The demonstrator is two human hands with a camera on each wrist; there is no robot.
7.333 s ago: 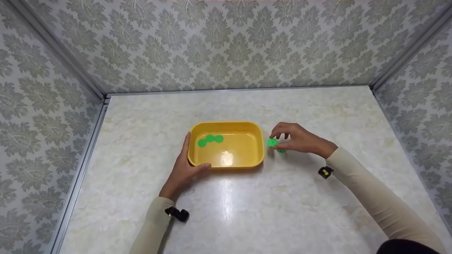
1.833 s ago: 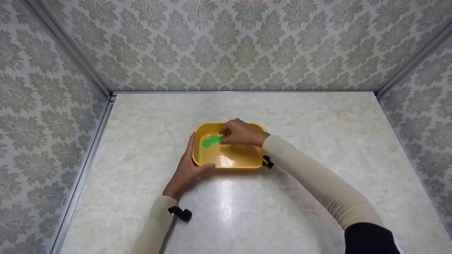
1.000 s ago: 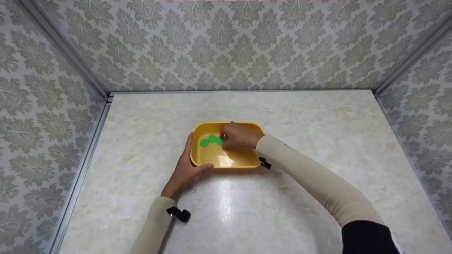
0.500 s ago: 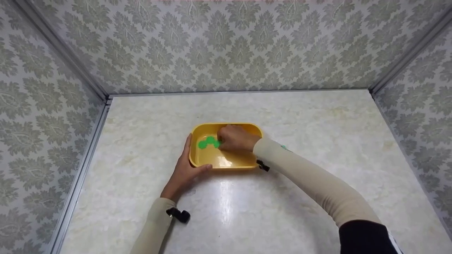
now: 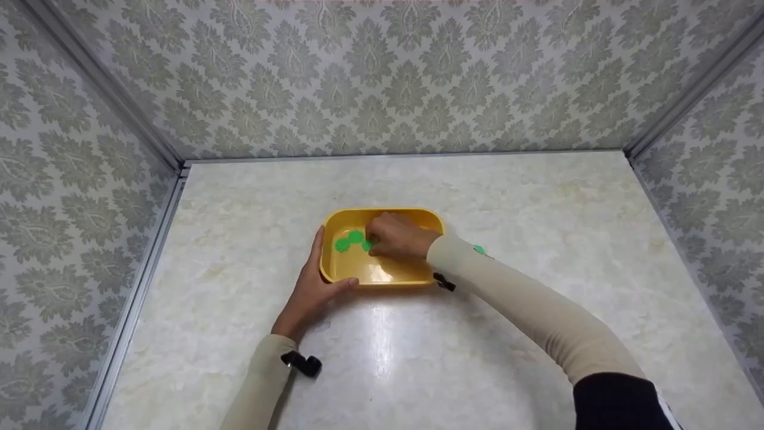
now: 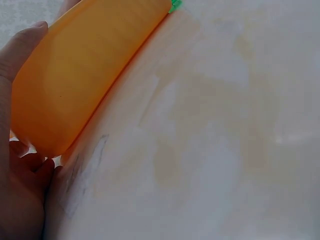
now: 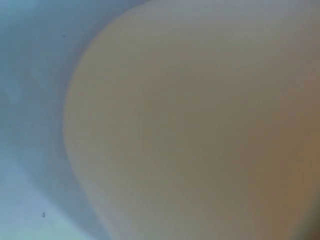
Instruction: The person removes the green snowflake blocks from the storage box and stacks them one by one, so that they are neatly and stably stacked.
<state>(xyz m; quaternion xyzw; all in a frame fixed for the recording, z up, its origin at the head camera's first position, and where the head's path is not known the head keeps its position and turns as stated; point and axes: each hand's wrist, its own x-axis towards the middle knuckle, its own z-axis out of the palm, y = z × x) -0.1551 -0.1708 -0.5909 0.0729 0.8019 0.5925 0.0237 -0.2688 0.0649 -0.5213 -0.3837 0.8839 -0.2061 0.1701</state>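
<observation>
A yellow rectangular tub with rounded corners stands on the table. My left hand grips its left end, thumb over the front rim; the left wrist view shows the tub's outer wall close to that hand. Inside lie small, flat green discs with notched edges: one disc at the left, and another in the middle touching it. My right hand reaches into the tub with curled fingers and pinches a third green disc, partly hidden by the fingertips. The right wrist view is blurred.
Another green piece lies on the marbled table right of the tub, mostly hidden behind the right sleeve. Patterned wall panels enclose the back and sides.
From holding a disc right of the tub, my right hand has moved left into it. Lately the third disc has shifted slightly toward the front. The left hand keeps its grip.
</observation>
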